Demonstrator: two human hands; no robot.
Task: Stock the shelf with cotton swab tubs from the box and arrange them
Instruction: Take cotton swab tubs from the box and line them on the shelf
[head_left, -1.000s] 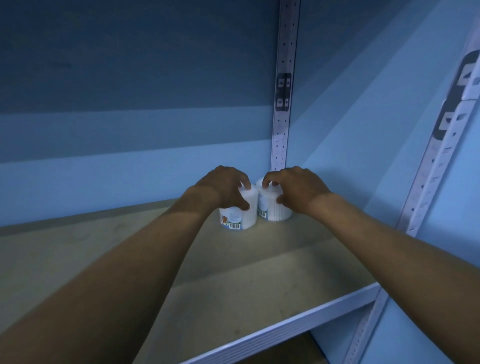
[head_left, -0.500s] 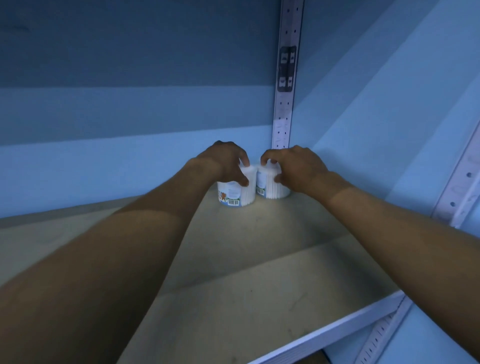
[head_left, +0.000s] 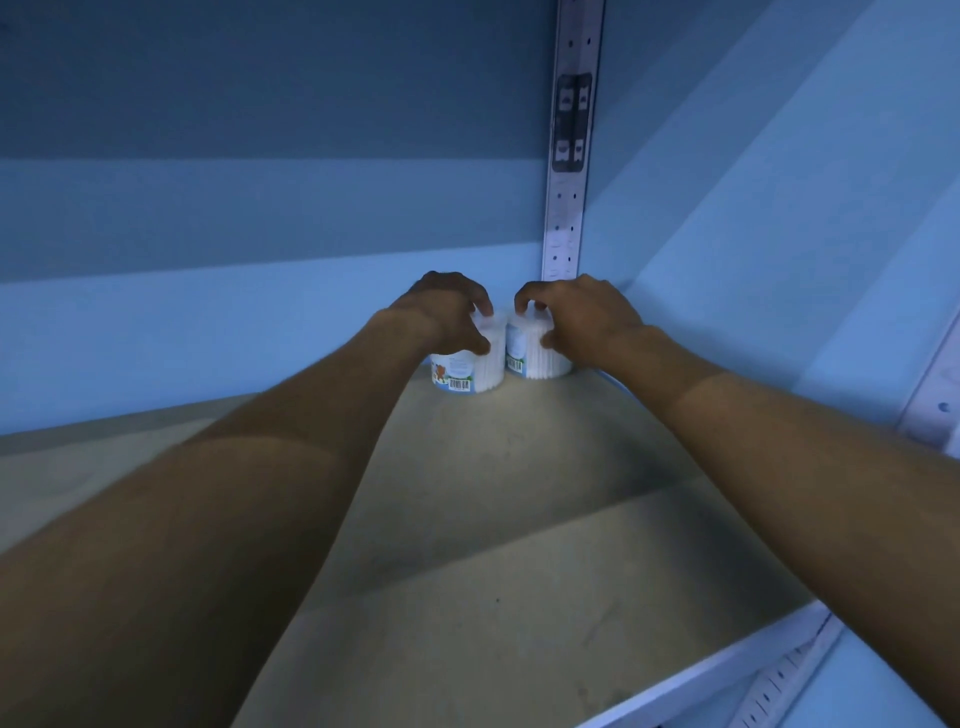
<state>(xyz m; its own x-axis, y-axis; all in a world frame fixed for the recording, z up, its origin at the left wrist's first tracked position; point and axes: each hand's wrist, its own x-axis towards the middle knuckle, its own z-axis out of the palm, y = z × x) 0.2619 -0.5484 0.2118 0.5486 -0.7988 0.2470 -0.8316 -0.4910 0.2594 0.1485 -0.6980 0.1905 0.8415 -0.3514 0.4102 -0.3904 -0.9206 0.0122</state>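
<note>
Hands deeper in now: left hand (head_left: 448, 310) grips left tub (head_left: 470, 366), right hand (head_left: 576, 317) grips right tub (head_left: 537, 353), touching, nearly seated beside corner upright (head_left: 566, 208).

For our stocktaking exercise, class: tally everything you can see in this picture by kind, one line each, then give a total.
Cotton swab tubs: 2, the left tub and the right tub, side by side on the shelf board
Hands: 2, the left hand and the right hand, each gripping one tub
Shelf boards: 1
Perforated uprights: 1 at the back corner
Total: 6
</note>
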